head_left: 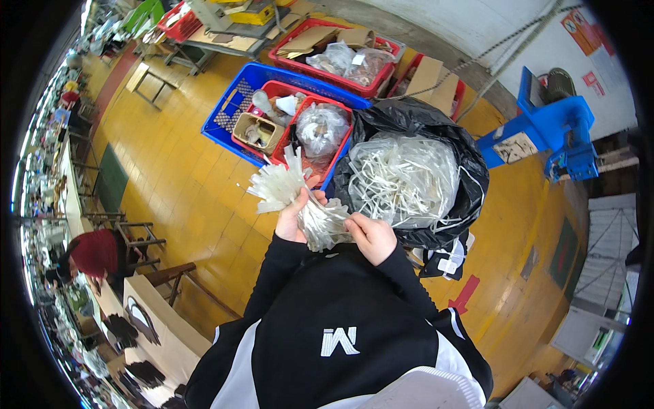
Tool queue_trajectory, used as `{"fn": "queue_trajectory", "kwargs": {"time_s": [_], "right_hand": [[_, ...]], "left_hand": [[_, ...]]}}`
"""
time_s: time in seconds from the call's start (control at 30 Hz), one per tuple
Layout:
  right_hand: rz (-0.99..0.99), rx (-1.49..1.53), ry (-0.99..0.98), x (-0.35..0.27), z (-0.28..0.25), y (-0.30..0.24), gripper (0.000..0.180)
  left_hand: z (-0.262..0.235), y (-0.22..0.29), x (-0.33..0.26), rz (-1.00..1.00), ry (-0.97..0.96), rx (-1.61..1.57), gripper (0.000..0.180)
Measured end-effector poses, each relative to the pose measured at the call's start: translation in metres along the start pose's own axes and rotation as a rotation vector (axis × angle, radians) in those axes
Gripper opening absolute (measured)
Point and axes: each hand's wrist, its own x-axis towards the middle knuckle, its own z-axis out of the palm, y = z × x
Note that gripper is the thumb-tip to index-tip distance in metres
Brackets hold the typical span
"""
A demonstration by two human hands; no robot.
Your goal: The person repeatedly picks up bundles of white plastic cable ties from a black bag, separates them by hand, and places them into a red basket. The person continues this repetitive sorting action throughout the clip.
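Observation:
A thick bundle of whitish, translucent flat strips (278, 183) is held in front of my chest. My left hand (293, 217) wraps round its middle, and the strips fan out above the fingers. My right hand (372, 237) pinches at the bundle's lower right end, its fingertips closed on strip ends. Just beyond my right hand stands a black plastic bag (469, 160) with a clear plastic bag inside. Many loose white strips (392, 184) lie tangled in that clear bag.
Left of the bag is a blue crate (225, 112) holding red bins and a tan basket (257, 133). A red crate (306, 31) with cardboard stands behind. A blue machine (545, 123) stands right. A person in dark red (99, 253) sits far left near a table (160, 317).

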Motion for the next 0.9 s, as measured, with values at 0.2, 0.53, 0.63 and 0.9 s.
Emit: {"fn": "queue_trajectory", "kwargs": {"time_s": [0.2, 0.53, 0.63, 0.9], "right_hand": [[-0.003, -0.016, -0.057, -0.001, -0.002, 0.004, 0.017], [0.253, -0.300, 0.667, -0.012, -0.106, 0.112, 0.016], [0.492, -0.499, 0.726, -0.015, -0.139, 0.161, 0.023], [0.549, -0.304, 0.371, -0.024, -0.060, 0.229, 0.023]], "left_hand": [[-0.003, 0.001, 0.003, 0.141, -0.020, -0.125, 0.025], [-0.042, 0.058, -0.009, 0.440, 0.354, 0.070, 0.037], [-0.060, 0.074, -0.017, 0.531, 0.314, 0.007, 0.025], [-0.063, 0.076, -0.029, 0.536, 0.296, 0.033, 0.019]]}}
